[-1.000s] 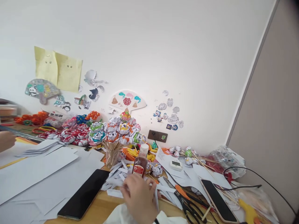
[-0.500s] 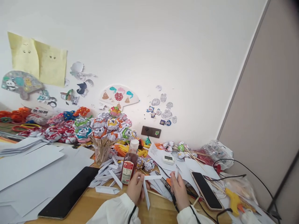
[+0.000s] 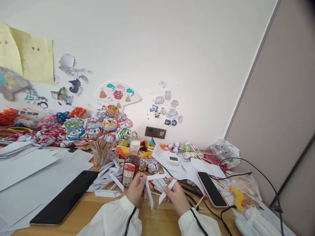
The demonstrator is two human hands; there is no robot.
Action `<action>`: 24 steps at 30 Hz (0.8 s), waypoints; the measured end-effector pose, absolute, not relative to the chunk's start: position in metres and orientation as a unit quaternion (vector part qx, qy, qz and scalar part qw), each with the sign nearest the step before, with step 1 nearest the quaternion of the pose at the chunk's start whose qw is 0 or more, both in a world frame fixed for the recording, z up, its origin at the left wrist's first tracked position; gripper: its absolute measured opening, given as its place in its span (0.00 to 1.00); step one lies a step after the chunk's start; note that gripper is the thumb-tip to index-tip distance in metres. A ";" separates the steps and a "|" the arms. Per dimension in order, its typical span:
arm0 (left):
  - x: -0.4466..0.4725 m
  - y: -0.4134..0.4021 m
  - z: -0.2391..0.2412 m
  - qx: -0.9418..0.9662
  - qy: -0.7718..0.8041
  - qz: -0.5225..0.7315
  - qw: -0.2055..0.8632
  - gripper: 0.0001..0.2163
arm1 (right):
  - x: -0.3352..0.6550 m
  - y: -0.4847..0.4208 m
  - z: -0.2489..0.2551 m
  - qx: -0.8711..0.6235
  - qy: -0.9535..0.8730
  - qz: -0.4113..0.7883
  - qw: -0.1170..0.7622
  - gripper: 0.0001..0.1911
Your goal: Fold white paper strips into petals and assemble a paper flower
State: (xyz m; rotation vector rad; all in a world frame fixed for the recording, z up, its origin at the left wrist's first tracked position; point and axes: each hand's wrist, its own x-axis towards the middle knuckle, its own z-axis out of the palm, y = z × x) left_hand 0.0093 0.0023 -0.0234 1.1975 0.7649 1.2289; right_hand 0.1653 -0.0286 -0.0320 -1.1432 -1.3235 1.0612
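Where the worktop [image 3: 81, 214] meets its near edge, two white-sleeved arms enter, hands close together. Left hand [image 3: 136, 192]: fingers pinched on folded white paper strips [image 3: 149, 196], one strip pointing down toward the near edge, another lying level across the fingertips. Right hand [image 3: 176, 196]: thumb and fingers pinched on a single white strip [image 3: 166, 191], slanting up to the right, its lower end just beside the left hand's strips. Just beyond the left hand: a bottle [image 3: 130, 164] of red-brown liquid, white cap, upright. Left of it: a heap of loose strips [image 3: 108, 177], then a black tablet [image 3: 65, 198] lying flat on white sheets. Right of the hands: a phone [image 3: 211, 188], face up, and a yellow glue gun [image 3: 237, 196]. Farther back: a cup of wooden sticks [image 3: 101, 154] and paper roses [image 3: 98, 126] along the far edge by the wall.
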 end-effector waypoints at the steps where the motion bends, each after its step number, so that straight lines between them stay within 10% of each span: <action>1: 0.009 0.002 -0.023 0.513 0.330 0.528 0.591 0.15 | 0.164 -0.029 -0.033 -0.474 -0.550 0.437 0.532 0.19; 24: 0.010 -0.003 -0.020 0.502 0.342 0.525 0.597 0.15 | 0.145 -0.040 -0.034 -0.463 -0.573 0.408 0.538 0.14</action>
